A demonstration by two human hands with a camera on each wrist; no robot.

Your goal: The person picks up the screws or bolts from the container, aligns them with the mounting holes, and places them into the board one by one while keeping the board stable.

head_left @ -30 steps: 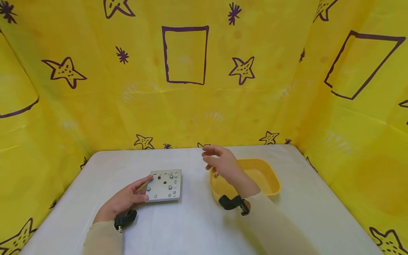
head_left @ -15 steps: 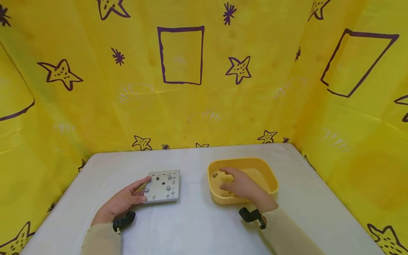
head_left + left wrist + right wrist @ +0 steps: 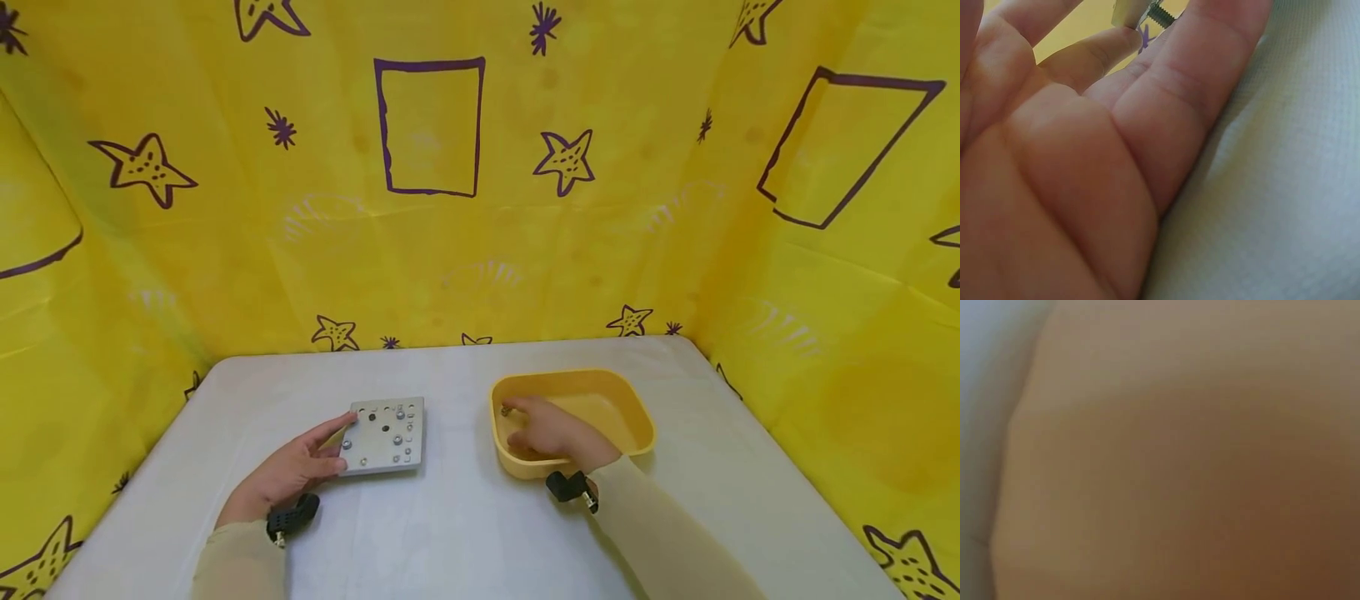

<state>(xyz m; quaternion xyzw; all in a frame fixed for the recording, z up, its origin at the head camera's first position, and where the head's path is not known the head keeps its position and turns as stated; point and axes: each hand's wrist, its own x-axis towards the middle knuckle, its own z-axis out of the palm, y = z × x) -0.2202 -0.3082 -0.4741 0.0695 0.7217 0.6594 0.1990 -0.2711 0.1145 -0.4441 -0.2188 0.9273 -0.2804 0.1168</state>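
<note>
My left hand (image 3: 288, 471) grips the left edge of a square, light grey plate (image 3: 378, 450), thumb at its near corner and fingers along the far side. Several bolt heads, small fittings and dark holes dot the plate's top. A threaded bolt end (image 3: 1161, 16) pokes out near the plate's edge in the left wrist view. Inside a yellow plastic tub (image 3: 643, 421), my right hand (image 3: 558, 433) reaches down with thumb and index finger apart. Its index fingertip is right at some small metal hardware (image 3: 505, 410) by the tub's left wall. Blurred skin fills the right wrist view.
Both things rest on a table with a white cloth (image 3: 450, 533), the tub to the right of the plate. Yellow sheeting (image 3: 427, 275) with purple drawings encloses the back and both sides.
My right hand has come down from above the tub's left side into it, then shifted left to the small hardware. My left hand stays on the plate.
</note>
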